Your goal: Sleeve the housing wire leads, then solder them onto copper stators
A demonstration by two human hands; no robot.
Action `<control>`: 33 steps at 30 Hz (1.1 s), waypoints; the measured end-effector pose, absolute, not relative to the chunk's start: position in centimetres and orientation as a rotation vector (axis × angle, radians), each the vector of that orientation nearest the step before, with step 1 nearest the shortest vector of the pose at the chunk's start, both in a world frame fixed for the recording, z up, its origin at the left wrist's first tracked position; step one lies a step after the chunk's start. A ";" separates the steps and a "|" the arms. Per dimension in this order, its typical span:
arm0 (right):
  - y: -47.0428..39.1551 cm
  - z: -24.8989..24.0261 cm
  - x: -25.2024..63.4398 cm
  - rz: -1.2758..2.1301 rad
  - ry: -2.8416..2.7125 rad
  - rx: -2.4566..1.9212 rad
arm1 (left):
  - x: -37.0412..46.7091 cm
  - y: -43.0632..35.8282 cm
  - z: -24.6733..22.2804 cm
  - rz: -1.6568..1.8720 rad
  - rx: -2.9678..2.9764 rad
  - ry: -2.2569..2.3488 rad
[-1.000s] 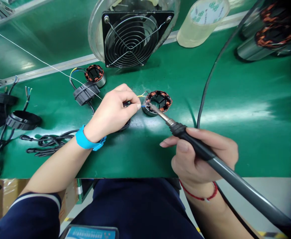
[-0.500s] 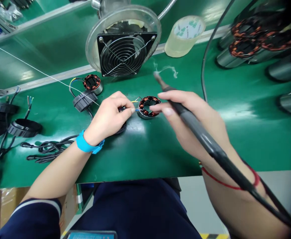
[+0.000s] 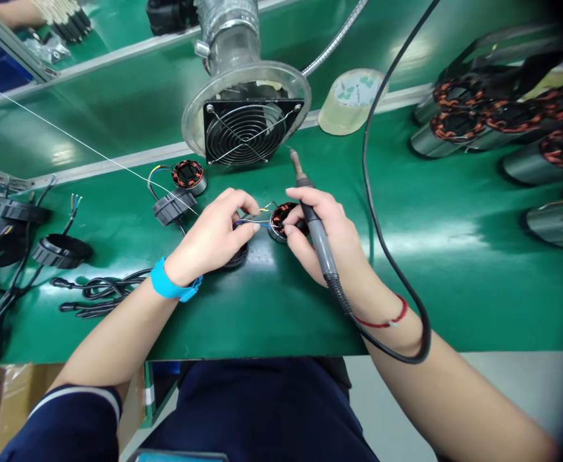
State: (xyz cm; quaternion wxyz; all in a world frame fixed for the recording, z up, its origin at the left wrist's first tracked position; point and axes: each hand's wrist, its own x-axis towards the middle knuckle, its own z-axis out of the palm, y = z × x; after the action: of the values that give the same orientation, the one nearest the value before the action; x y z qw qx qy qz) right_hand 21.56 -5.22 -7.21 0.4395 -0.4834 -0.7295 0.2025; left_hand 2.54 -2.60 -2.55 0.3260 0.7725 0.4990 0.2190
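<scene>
A soldering iron point(image 3: 316, 234) is held in my right hand point(image 3: 332, 234), its tip pointing up and away from the work. The fingertips of that hand reach the copper-wound stator point(image 3: 281, 221) on the green bench. Just left of the stator, my left hand point(image 3: 218, 228) has its thumb and forefinger at the thin wires point(image 3: 262, 223) that run to the stator. Under the left fingers sits a black round cap point(image 3: 237, 256), partly hidden. A thin white strand point(image 3: 69, 133) stretches from the upper left to the left hand.
A fume fan point(image 3: 246, 135) stands behind the hands, with a tape roll point(image 3: 351, 102) beside it. Several stators in metal sleeves point(image 3: 442, 136) are at the right. Black caps point(image 3: 62, 250) and coiled cables point(image 3: 103, 289) lie left. Another stator point(image 3: 189, 174) rests behind a cap.
My right hand has moved left and closer to the stator, with the iron more upright. The smoke near the tip has mostly gone. The left hand's fingers are slightly more apart, and the view has shifted.
</scene>
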 end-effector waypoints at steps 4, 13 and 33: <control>-4.3 -7.9 21.8 0.522 -1.790 -1.168 | 1.3 -2.5 -1.7 0.365 2.024 1.367; -4.1 -8.3 21.5 0.768 -1.753 -1.137 | 2.0 -3.3 -0.8 0.391 1.729 1.427; -5.3 -8.1 21.5 0.851 -1.664 -1.092 | 4.7 -0.8 0.8 0.193 1.279 1.494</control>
State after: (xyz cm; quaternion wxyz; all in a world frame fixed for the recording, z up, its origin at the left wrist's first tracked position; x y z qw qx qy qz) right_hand 21.48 -5.33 -8.06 0.4692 -0.4454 -0.6790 0.3470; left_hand 4.69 -0.84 0.85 0.5503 0.5404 0.6312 0.0815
